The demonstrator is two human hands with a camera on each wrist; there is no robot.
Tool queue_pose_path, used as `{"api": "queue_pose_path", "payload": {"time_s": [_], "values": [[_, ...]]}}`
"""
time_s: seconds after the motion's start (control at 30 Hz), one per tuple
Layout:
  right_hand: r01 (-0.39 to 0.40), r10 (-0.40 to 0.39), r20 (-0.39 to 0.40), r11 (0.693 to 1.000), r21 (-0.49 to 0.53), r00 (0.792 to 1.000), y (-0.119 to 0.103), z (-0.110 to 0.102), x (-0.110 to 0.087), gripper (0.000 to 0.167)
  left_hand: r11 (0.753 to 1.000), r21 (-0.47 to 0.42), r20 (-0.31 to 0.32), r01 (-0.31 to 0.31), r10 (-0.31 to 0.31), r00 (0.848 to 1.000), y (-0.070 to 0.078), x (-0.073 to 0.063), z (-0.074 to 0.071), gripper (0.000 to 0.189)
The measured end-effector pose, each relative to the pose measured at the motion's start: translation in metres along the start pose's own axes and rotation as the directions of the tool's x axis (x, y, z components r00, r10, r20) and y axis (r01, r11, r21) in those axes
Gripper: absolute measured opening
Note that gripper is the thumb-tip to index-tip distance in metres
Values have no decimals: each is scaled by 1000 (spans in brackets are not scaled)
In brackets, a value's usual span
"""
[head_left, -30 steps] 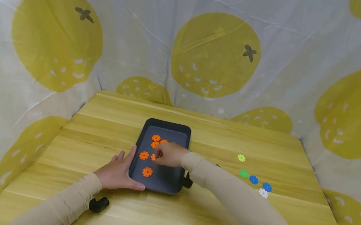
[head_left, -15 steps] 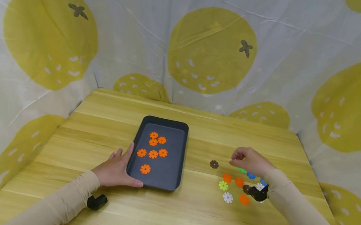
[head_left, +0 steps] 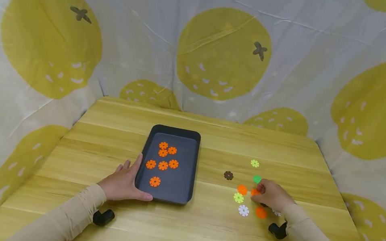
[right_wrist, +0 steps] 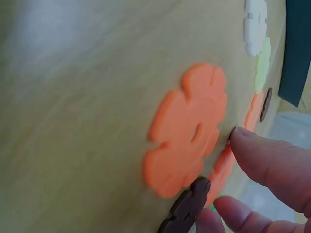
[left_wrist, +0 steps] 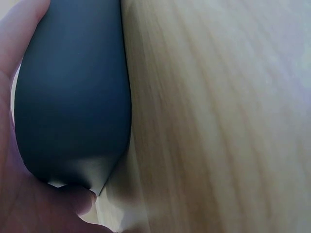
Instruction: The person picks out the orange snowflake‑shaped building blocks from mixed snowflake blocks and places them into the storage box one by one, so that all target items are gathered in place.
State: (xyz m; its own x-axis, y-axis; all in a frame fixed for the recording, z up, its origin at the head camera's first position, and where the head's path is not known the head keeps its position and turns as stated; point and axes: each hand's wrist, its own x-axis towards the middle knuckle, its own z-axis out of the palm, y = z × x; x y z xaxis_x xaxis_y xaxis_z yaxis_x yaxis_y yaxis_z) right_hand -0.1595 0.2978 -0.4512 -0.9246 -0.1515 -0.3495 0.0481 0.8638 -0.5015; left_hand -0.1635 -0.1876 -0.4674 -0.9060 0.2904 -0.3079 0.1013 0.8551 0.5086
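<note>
My left hand [head_left: 122, 182] rests against the near left corner of a dark baking tray [head_left: 192, 169], thumb along its front and fingers along its side; the left wrist view shows the tray wall [left_wrist: 73, 97] against it. Several orange notched plastic discs [head_left: 155, 181] lie flat in the tray. On the right, my right hand [head_left: 272, 196] reaches down to another orange disc [head_left: 254, 192]. In the right wrist view, thumb and fingertips stand apart at this disc [right_wrist: 223, 170], which lies on the table. A nearer orange disc [right_wrist: 187, 131] and a brown disc [right_wrist: 184, 208] lie beside them.
Around the right hand lie a white disc [head_left: 243, 210], yellow-green discs [head_left: 238, 197], a green disc [head_left: 257, 179] and a brown disc [head_left: 228, 175]. The wooden table [head_left: 164, 230] backs onto a lemon-print curtain [head_left: 135, 27]. Each wrist carries a black camera mount [head_left: 104, 217].
My right hand has left the tray, where one more orange disc now shows uncovered, and has moved right and down to the loose discs. The left hand stays at the tray.
</note>
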Motion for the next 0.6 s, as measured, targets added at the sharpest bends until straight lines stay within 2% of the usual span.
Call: {"api": "queue_pose_path", "payload": {"time_s": [0.17,0.4,0.47,0.6], "values": [[-40,40,-3,999,3,999,-2,2,3,30,1000,-3,-2,0,0,1000,0,0,0,149],[-60,58,29,996,72,998,-3,-2,7,27,1000,4,-12,-6,6,1000,-1,0,0,149],[-46,43,38,996,77,998,-4,-3,8,22,1000,3,-12,-9,9,1000,-1,0,0,149],[33,-34,25,998,50,999,-11,-10,14,15,1000,-5,-12,-16,16,1000,-1,0,1,149]]}}
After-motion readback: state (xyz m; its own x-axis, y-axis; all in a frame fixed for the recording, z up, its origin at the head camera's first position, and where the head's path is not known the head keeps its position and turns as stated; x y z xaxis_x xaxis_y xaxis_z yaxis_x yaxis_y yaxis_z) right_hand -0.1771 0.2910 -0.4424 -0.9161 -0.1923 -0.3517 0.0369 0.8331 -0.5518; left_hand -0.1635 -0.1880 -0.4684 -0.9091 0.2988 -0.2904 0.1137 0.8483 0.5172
